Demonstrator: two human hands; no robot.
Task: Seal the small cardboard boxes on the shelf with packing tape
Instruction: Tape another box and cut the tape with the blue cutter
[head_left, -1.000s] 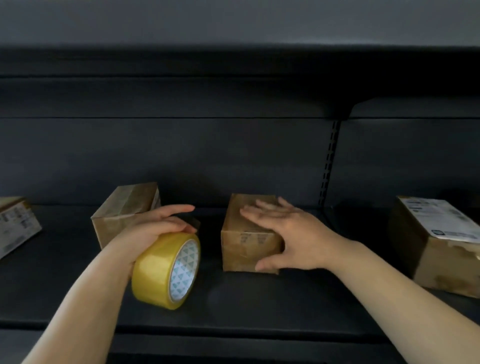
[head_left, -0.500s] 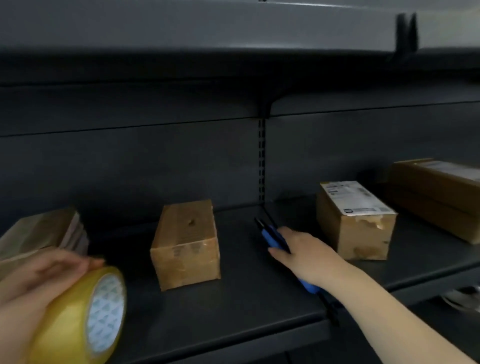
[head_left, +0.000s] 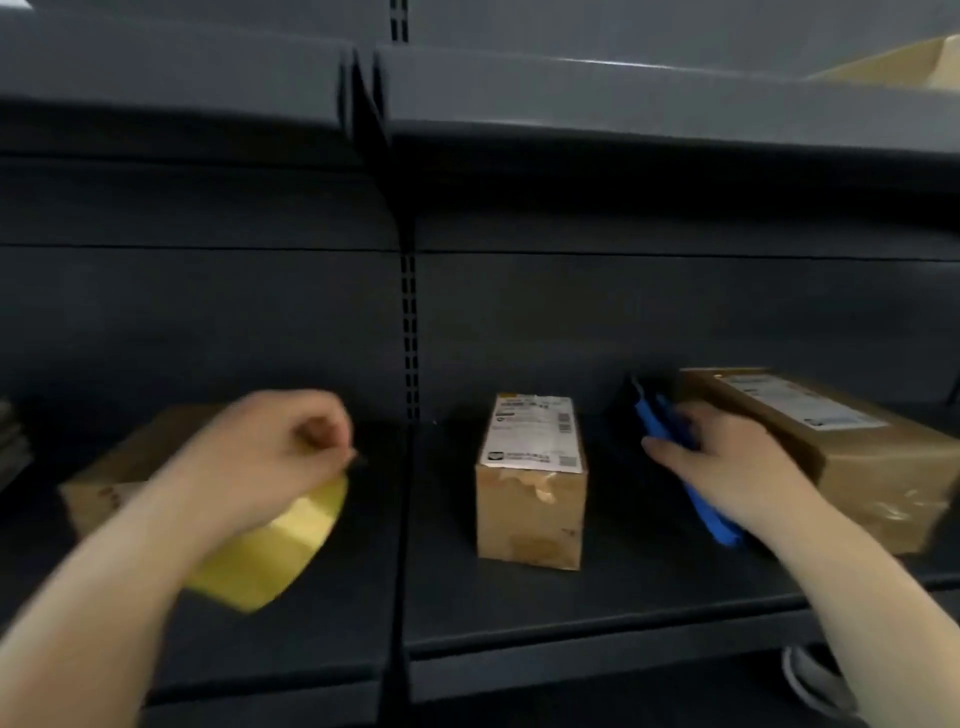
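My left hand (head_left: 265, 457) grips the yellow roll of packing tape (head_left: 280, 545), held above the dark shelf (head_left: 519, 613) in front of a plain cardboard box (head_left: 114, 478) that the hand partly hides. A small cardboard box with a white label (head_left: 530, 483) stands at the middle of the shelf. To its right my right hand (head_left: 727, 467) holds a blue-handled tool (head_left: 711, 519), whose shape is blurred, over the shelf beside a larger labelled box (head_left: 831, 447).
A slotted upright (head_left: 409, 332) divides the shelf's back panel. The upper shelf (head_left: 571, 104) overhangs close above, with an open carton (head_left: 904, 62) on it at the far right. Something pale lies below the shelf at lower right (head_left: 810, 675).
The view has swung right along the shelf. My right hand left the plain box, took hold of the blue-handled tool and carried it right. My left hand followed with the tape roll.
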